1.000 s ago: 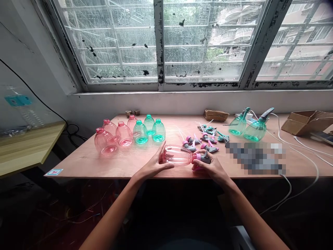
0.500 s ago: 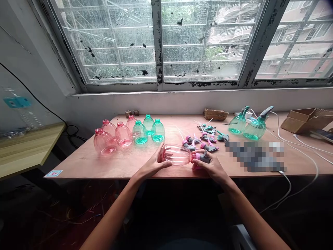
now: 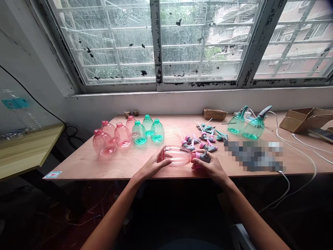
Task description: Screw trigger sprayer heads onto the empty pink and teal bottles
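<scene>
A clear pink bottle (image 3: 178,155) lies on its side in the air above the table's front edge. My left hand (image 3: 156,162) is closed around its base end. At its neck, my right hand (image 3: 209,166) grips a grey and pink spray head (image 3: 202,156), which sits against the bottle's mouth; whether it is fully screwed on I cannot tell. Just beyond my hands lie several loose pink and grey spray heads (image 3: 208,147) with thin tubes, and teal ones (image 3: 220,136) among them. Pink bottles (image 3: 104,143) and green bottles (image 3: 139,133) without heads stand to the left.
Two green bottles with spray heads (image 3: 253,128) stand at the back right, near white cables (image 3: 299,146) and an open cardboard box (image 3: 304,119). A small brown box (image 3: 214,114) lies by the wall. A blurred-out object (image 3: 255,156) is right of my hands.
My hands keep their hold on the bottle and spray head with hardly any movement. The whole view has shifted very slightly.
</scene>
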A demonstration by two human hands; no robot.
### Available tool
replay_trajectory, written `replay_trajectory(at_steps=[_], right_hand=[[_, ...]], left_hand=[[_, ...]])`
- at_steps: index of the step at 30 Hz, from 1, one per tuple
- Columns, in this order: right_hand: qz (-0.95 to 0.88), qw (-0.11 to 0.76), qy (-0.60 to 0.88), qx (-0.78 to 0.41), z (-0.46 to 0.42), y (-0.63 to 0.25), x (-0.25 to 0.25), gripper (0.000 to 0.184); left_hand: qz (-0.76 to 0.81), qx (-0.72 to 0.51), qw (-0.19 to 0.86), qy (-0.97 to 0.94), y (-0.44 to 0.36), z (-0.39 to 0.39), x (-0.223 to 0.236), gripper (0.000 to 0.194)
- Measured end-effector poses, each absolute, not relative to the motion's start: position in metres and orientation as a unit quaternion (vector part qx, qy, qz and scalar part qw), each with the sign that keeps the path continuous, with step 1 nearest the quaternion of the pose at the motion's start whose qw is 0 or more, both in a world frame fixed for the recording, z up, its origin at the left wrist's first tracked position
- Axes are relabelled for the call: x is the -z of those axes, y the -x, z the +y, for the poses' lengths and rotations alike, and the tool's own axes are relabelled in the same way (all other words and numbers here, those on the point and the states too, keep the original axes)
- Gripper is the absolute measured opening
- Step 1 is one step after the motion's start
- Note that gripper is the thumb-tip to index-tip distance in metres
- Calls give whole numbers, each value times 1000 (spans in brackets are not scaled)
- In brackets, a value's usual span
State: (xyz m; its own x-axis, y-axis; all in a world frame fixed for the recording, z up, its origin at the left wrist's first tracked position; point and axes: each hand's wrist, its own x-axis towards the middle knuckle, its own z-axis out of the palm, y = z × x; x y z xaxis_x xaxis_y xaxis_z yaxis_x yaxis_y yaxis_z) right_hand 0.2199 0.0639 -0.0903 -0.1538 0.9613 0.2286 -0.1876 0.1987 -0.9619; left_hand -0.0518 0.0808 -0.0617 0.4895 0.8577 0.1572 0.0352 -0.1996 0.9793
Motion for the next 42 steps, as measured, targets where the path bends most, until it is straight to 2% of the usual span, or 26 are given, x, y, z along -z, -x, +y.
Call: replay_trajectory(at_steps=[2, 9, 11, 15, 20, 22, 24, 28, 29, 33, 37, 42], right_hand=[[-541, 553, 350, -528, 65, -220, 91, 44], [-546, 561, 340, -521, 64, -221, 93, 40], [-552, 557, 338, -521, 63, -221, 92, 40], [-545, 564, 340, -519, 63, -220, 91, 40], [-534, 575, 340, -519, 63, -219, 91, 40], [-533, 573, 338, -523, 63, -219, 91, 41], [-536, 569, 336, -525, 63, -219, 92, 42], [-545, 563, 336, -522, 64, -220, 94, 42], [-543, 567, 335, -521, 64, -220, 94, 40], [-527, 584, 324, -525, 66, -220, 95, 36], [-532, 574, 328, -529, 66, -220, 94, 39], [-538, 572, 334, -521, 65, -219, 92, 41]], left_hand=[[331, -376, 538, -678, 52, 81, 62, 82], [304, -375, 558, -675, 52, 74, 60, 114], [304, -384, 560, -669, 52, 74, 59, 111], [301, -379, 553, -678, 52, 76, 58, 83], [295, -396, 543, -679, 53, 77, 64, 109], [290, -398, 550, -675, 53, 78, 65, 113], [297, -400, 555, -666, 53, 78, 64, 109], [309, -384, 544, -679, 52, 77, 59, 81], [313, -383, 535, -684, 52, 77, 58, 81], [317, -399, 519, -686, 53, 76, 60, 105], [313, -397, 534, -678, 54, 80, 66, 117], [326, -396, 537, -670, 54, 82, 65, 90]])
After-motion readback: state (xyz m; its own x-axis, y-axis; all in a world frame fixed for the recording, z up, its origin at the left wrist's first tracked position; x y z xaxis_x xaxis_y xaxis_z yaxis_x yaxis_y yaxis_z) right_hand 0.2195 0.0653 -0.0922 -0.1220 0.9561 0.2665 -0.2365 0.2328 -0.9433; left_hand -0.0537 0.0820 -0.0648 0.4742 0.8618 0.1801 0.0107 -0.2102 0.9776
